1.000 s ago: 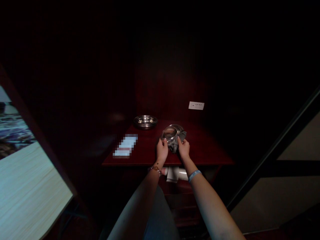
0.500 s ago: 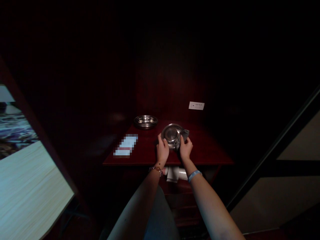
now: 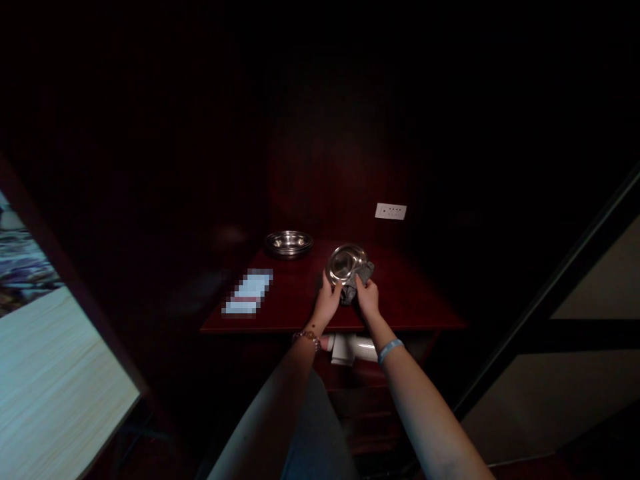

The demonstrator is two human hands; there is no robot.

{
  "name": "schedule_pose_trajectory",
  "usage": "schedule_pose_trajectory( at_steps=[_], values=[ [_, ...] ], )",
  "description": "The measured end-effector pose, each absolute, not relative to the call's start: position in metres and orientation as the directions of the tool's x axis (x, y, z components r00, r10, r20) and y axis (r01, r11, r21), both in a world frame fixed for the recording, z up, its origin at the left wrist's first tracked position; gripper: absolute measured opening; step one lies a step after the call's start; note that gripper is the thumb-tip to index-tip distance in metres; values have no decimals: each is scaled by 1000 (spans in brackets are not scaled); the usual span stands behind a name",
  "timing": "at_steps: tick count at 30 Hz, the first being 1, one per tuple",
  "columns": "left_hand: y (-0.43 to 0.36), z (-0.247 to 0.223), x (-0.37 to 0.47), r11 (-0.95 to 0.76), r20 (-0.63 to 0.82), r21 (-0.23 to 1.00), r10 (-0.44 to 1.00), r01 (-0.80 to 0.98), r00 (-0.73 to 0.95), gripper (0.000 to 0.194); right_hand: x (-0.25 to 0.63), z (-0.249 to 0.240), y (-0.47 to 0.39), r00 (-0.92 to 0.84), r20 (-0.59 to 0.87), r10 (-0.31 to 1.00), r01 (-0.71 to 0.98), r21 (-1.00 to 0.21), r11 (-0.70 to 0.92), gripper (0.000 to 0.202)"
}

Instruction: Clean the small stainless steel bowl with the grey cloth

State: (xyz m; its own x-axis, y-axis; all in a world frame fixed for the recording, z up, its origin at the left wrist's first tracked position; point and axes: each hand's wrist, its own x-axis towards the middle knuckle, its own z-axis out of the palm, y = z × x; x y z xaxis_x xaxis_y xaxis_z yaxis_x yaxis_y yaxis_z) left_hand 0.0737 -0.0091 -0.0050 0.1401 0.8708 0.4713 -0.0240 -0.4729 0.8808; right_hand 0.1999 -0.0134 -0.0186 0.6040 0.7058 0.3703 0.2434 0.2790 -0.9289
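Observation:
A shiny round metal plate (image 3: pixel 342 265) is held tilted above the dark red desk (image 3: pixel 290 310). My left hand (image 3: pixel 328 298) grips its lower left edge, thumb on the near side. In my right hand (image 3: pixel 369 295) is a bunched grey cloth (image 3: pixel 364 271), pressed against the plate's lower right rim. The cloth hides that part of the rim, and part of it hangs down between my hands. Further back on the left of the desk rests a small stack of similar metal plates (image 3: pixel 289 245).
A blurred-out pale rectangular item (image 3: pixel 249 293) lies at the desk's left front. White and pinkish items (image 3: pixel 350 348) sit on a shelf under the desktop. A white socket panel (image 3: pixel 391 211) is on the back wall. At far left stands a light wooden tabletop (image 3: pixel 60 380).
The plate has turned and tilted in my hands. My right hand and the cloth have shifted slightly left and down along the rim, and the view has moved a little.

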Motion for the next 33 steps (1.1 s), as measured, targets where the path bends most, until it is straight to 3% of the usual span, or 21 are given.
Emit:
schedule_pose_trajectory(
  at_steps=[5,10,17,22,27,33],
  values=[
    [-6,-4,69,-510,510,859,860,-33,-27,49,197,-20,-10,512,397,762,274,-916,293,47],
    [-16,1,64,-520,526,850,842,79,-117,41,194,-18,-11,598,422,682,351,-902,251,46],
    [-22,6,67,-451,451,892,892,24,13,63,198,-17,-14,685,404,607,345,-913,218,48],
    [-15,0,70,-490,479,870,865,53,150,54,201,-20,-12,684,386,619,329,-920,211,47],
    [-13,-3,69,-452,448,887,892,94,60,44,200,-21,-11,621,411,668,353,-907,231,45],
    [-11,-3,69,-483,481,870,875,94,43,50,198,-19,-12,625,408,665,348,-909,231,47]
  ],
)
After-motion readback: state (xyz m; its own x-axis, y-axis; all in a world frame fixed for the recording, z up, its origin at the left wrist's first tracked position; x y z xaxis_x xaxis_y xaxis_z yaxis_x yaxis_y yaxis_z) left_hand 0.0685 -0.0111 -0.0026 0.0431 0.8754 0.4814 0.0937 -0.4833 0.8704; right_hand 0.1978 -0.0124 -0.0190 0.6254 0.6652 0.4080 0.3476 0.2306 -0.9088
